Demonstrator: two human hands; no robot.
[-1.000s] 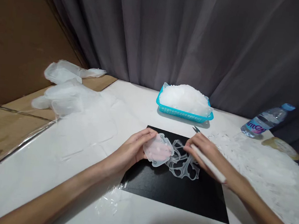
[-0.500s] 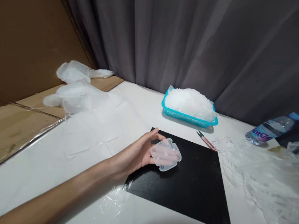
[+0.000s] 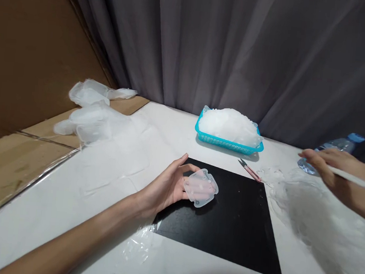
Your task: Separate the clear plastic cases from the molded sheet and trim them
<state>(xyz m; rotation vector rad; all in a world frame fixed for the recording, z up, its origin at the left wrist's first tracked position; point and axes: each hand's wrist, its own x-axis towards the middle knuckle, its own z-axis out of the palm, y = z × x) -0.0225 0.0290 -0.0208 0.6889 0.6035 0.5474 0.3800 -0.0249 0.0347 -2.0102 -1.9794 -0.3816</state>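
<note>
My left hand holds a small translucent plastic piece with notched corners and little holes. The piece lies against the fingers while the thumb stands up apart from it. Below them is a flat black mat. At the right, my right hand is closed around a slim white stick-like tool, whose kind I cannot make out; its far end points right. That hand is above a heap of clear plastic scraps and hides part of a water bottle.
Behind the mat stands a blue basket heaped with white, translucent pieces. Pink-handled thread snips lie at the mat's back right corner. More translucent plastic pieces pile up at left, partly on cardboard. A grey curtain hangs behind.
My right hand has come into view from the right with the white tool, over the scraps and before the bottle. My left hand keeps its hold on the plastic piece, nearly still.
</note>
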